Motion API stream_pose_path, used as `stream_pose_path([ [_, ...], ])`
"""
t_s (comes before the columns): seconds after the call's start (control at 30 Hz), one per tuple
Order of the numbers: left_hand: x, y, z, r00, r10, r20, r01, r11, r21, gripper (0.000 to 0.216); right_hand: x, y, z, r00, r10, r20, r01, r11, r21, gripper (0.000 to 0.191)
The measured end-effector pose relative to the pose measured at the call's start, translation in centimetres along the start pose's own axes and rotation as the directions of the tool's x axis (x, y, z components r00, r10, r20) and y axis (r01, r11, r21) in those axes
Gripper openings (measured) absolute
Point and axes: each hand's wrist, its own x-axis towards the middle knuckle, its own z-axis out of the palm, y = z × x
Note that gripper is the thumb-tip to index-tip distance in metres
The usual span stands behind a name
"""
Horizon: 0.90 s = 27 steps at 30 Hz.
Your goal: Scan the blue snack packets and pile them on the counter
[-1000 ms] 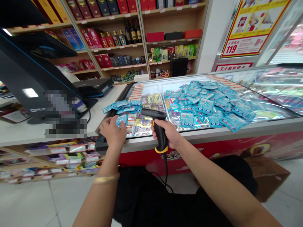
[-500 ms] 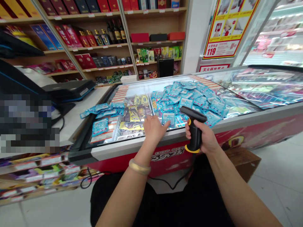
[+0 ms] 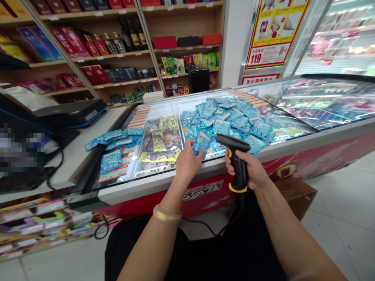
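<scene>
My right hand [image 3: 254, 171] grips a black barcode scanner [image 3: 236, 156] with a yellow ring at its base, its head pointing left over the freezer's glass lid [image 3: 164, 117]. My left hand [image 3: 186, 160] pinches a blue packet [image 3: 201, 141] at the near edge of a big heap of blue packets [image 3: 231, 117] on the glass. A gold bangle [image 3: 166, 216] sits on my left wrist. A smaller spread of blue packets [image 3: 114, 140] lies to the left, where the glass meets the counter.
A white counter [image 3: 70, 156] on the left carries a dark till machine [image 3: 67, 113] and cables. The scanner's cable hangs in front of the red freezer wall [image 3: 316, 160]. Shelves of bottles and boxes [image 3: 117, 43] stand behind. A cardboard box [image 3: 295, 193] sits on the floor.
My left hand left a blue packet on the left part of the glass, moved right to the big heap and took hold of another. The scanner moved right with my right hand.
</scene>
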Motion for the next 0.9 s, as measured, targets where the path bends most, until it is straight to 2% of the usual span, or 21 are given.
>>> stream_pose_path([
  [0.23,-0.2,-0.1,0.0,1.0,0.0,-0.012,0.0,1.0,0.019,0.039,0.7,0.9,1.7,0.998,0.049,0.037,-0.05,0.998,0.047,0.031],
  [0.77,-0.4,-0.1,0.6,0.999,0.015,-0.036,-0.015,1.0,-0.023,0.045,0.8,0.8,2.2,0.999,0.041,-0.014,-0.041,0.998,0.037,0.032],
  [0.9,-0.5,-0.9,-0.2,0.99,0.051,-0.133,-0.064,0.993,-0.103,0.05,1.0,0.7,2.9,0.999,0.032,-0.01,-0.031,0.999,0.026,0.03],
])
